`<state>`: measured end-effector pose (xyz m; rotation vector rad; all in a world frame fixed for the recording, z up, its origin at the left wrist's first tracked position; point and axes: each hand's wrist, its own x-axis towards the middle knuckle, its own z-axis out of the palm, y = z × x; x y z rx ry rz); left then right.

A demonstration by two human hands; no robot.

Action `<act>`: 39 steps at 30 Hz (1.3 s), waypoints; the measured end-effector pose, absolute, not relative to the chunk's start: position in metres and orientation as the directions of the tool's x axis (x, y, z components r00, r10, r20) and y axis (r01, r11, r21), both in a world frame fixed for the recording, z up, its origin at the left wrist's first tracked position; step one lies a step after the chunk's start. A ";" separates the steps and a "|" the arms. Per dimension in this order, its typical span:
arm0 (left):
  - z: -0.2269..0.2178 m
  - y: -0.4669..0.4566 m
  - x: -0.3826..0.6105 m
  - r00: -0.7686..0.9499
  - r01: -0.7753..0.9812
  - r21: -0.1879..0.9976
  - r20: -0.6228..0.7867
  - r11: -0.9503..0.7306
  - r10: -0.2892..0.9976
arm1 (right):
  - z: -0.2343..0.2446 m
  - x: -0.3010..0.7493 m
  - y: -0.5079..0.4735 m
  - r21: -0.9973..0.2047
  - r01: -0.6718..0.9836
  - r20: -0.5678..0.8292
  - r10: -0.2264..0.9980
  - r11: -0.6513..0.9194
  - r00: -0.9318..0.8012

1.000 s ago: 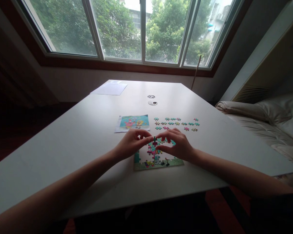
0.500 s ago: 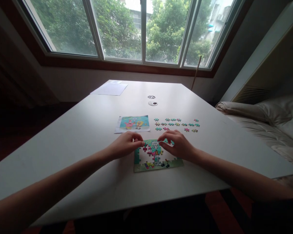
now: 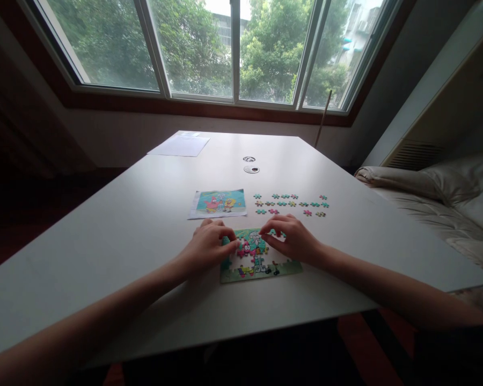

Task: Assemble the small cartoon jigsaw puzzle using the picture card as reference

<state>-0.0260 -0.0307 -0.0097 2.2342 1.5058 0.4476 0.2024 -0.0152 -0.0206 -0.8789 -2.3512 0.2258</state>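
Observation:
A partly filled cartoon jigsaw puzzle (image 3: 261, 273) lies flat near the front of the white table, with pale gaps on both sides of its central figure. At its left side is my left hand (image 3: 211, 244), thumb and forefinger closed at a small red-and-teal puzzle piece (image 3: 240, 247) by the pink figure. My right hand (image 3: 292, 236) rests over the puzzle's upper right part. Its thumb and forefinger tips come together beside the central figure's head; whatever they hold is too small to make out. That hand hides part of the puzzle's right side.
Several loose puzzle pieces (image 3: 292, 203) lie in rows behind my right hand. A printed reference picture (image 3: 221, 202) lies behind the puzzle. Farther back are two round table inserts (image 3: 251, 169) and white paper sheets (image 3: 181, 145). A pale padded seat (image 3: 434, 187) stands at the right.
My left hand has come slightly toward me and lower, its fingertips now at the red-and-teal piece, which sits closer to the pink figure. My right hand has hardly moved.

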 end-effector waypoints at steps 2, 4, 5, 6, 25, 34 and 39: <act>-0.010 -0.032 -0.027 0.374 0.798 0.474 0.094 -0.372 0.923 | -0.020 0.203 -0.015 -0.350 0.537 0.494 0.639 0.767 -0.590; -0.009 -0.033 -0.029 0.402 0.781 0.461 0.144 -0.421 0.904 | -0.020 0.204 -0.015 -0.348 0.538 0.497 0.637 0.768 -0.588; -0.008 -0.034 -0.031 0.421 0.768 0.458 0.165 -0.448 0.892 | -0.020 0.205 -0.014 -0.347 0.539 0.496 0.638 0.768 -0.589; -0.007 -0.035 -0.032 0.442 0.754 0.455 0.183 -0.474 0.878 | -0.020 0.206 -0.014 -0.346 0.540 0.492 0.639 0.767 -0.592; -0.011 -0.041 -0.031 0.486 0.752 0.380 0.234 -0.539 0.842 | -0.022 0.210 -0.012 -0.322 0.554 0.363 0.641 0.768 -0.677; -0.009 -0.042 -0.029 0.480 0.767 0.356 0.231 -0.533 0.846 | -0.021 0.210 -0.012 -0.336 0.557 0.347 0.650 0.759 -0.676; -0.010 -0.044 -0.028 0.486 0.747 0.364 0.273 -0.556 0.831 | -0.019 0.208 -0.013 -0.334 0.560 0.344 0.651 0.758 -0.677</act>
